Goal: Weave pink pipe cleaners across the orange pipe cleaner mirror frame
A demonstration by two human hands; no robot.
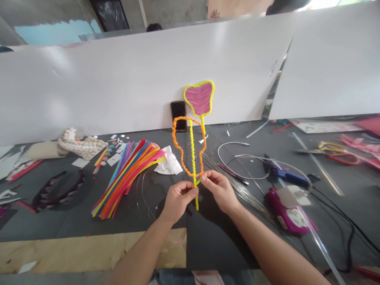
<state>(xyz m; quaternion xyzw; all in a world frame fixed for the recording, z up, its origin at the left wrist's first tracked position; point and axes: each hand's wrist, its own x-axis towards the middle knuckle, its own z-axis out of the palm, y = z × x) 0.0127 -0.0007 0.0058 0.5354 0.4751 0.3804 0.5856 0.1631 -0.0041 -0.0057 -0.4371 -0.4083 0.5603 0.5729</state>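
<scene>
I hold up a craft piece made of pipe cleaners: an orange loop (178,146) shaped like a petal outline, with a yellow twisted stem (192,158) running up its middle. My left hand (178,198) and my right hand (218,188) both pinch the base of the stem where the orange loop meets it. The stem's lower end sticks out below my fingers. A finished piece, a pink heart-like shape with a yellow rim (199,97), leans on the white board behind.
A fan of coloured pipe cleaners (127,174) lies at left. A phone (178,114) leans on the white board (118,83). Thin wires (234,186), a blue glue gun (285,174), a purple tool (286,211), cables and scissors (335,152) lie at right.
</scene>
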